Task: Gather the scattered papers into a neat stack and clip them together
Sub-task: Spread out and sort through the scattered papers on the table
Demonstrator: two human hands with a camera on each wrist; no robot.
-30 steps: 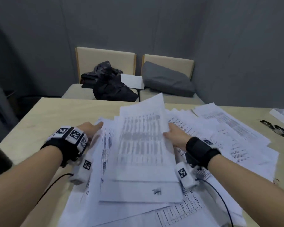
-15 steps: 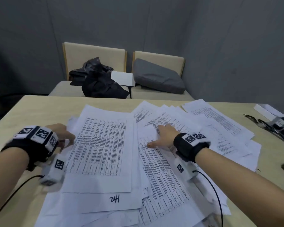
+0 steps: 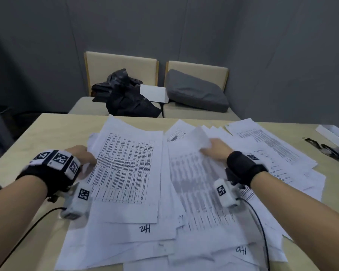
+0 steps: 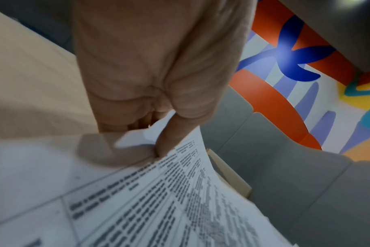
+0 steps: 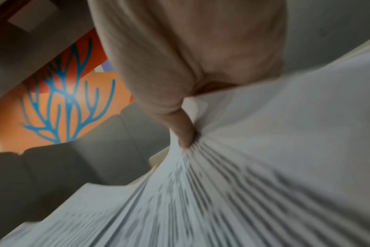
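Observation:
Many printed white sheets lie spread over the light wooden table (image 3: 47,132). A gathered pile (image 3: 125,169) lies left of centre, and my left hand (image 3: 82,155) holds its left edge; the left wrist view shows the thumb (image 4: 169,138) pressing on the top sheet (image 4: 180,192) with the fingers curled under it. My right hand (image 3: 213,151) pinches a printed sheet (image 3: 196,182) and lifts its far end, which curls up. In the right wrist view that sheet (image 5: 243,167) is blurred under the thumb (image 5: 184,132). More loose sheets (image 3: 272,145) lie at the right.
Black binder clips (image 3: 329,151) and a white box (image 3: 333,133) sit at the table's right edge. Two beige chairs stand behind the table, one with a dark bag (image 3: 125,96), the other with a grey cushion (image 3: 196,90). Cables trail from both wrists.
The left hand has set the gathered pile down flat at the left and keeps hold of its edge. The right hand, flat on the papers half a second ago, now pinches a sheet and lifts it.

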